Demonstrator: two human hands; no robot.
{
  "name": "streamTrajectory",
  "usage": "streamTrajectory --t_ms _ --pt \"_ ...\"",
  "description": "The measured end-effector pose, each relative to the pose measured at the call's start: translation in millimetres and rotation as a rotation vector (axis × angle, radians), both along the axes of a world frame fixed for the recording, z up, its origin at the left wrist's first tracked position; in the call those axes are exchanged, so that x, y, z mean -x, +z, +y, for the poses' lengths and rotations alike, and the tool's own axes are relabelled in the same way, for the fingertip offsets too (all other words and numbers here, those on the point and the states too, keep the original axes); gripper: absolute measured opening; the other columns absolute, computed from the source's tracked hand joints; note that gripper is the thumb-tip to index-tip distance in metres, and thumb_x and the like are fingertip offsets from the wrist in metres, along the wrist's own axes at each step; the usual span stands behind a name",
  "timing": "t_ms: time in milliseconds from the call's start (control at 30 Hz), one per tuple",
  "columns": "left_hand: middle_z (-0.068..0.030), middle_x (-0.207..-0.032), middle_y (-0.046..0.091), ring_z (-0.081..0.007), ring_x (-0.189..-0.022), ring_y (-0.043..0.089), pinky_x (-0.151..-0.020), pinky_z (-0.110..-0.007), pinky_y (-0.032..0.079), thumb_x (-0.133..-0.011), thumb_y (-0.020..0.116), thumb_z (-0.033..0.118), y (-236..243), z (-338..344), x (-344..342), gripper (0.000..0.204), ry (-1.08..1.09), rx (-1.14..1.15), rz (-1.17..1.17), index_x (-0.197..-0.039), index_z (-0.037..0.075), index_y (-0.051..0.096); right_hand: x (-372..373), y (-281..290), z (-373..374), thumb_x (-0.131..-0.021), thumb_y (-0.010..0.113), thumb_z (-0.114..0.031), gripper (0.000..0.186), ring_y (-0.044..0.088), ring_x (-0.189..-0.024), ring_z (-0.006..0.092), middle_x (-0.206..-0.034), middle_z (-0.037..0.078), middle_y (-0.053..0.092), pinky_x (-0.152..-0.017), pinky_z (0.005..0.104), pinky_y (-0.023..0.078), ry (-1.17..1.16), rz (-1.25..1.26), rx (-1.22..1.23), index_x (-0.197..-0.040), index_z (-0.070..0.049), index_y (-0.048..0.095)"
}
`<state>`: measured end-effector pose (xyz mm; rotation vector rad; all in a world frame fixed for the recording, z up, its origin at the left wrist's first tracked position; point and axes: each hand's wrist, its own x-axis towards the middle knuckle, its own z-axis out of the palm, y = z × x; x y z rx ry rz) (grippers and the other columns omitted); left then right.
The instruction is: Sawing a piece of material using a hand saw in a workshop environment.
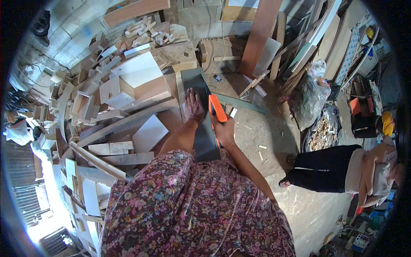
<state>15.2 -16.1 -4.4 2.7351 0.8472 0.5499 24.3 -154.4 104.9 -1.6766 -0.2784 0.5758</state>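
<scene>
Two bare hands work over a long dark grey board that runs away from the person across the floor. At the far left lies a heap of pale wood offcuts, and nearer in a white square panel rests flat beside the board. The left hand presses palm down on the board's upper stretch, its fingers spread flat and apart, gripping nothing. Just to its right, the right hand is closed around the orange handle of a handsaw; the blade seems to sit at the board's right edge, though it is mostly hidden. Further right stands a clear plastic bag, and another person in dark trousers crouches on the concrete floor.
</scene>
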Motion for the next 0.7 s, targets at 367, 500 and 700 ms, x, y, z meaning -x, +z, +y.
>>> streamTrajectory --t_ms 367,500,700 --pt "-0.0193 -0.132 0.03 -0.0316 -0.125 0.023 -0.104 -0.038 0.018 -0.081 0.032 0.012 -13.0 6.5 7.1 0.039 0.029 0.035 -0.003 -0.115 -0.004 0.042 29.6 44.5 -41.7 -0.075 0.059 -0.015 0.02 0.046 -0.054 0.0107 -0.056 0.005 0.051 -0.051 0.0297 0.039 0.083 0.022 0.081 -0.079 0.004 0.056" --pt "-0.0191 -0.133 0.028 -0.0315 -0.126 0.021 -0.105 -0.038 0.016 -0.082 0.031 0.012 4.7 10.2 8.6 0.04 0.021 0.092 0.015 -0.117 -0.004 0.041 29.8 67.2 -52.5 -0.075 0.059 -0.013 0.02 0.046 -0.059 0.0088 -0.061 0.002 0.051 -0.055 0.0269 0.04 0.113 0.071 0.111 -0.086 0.004 0.056" --pt "-0.0219 -0.132 0.027 -0.0338 -0.126 0.02 -0.105 -0.039 0.014 -0.081 0.032 0.012 -3.6 3.8 -5.8 0.042 0.013 0.026 -0.006 -0.118 -0.005 0.04 2.8 -2.7 -12.8 -0.074 0.057 -0.017 0.022 0.047 -0.056 0.0105 -0.057 0.007 0.051 -0.053 0.0299 0.04 0.047 -0.035 0.121 -0.08 0.004 0.056"
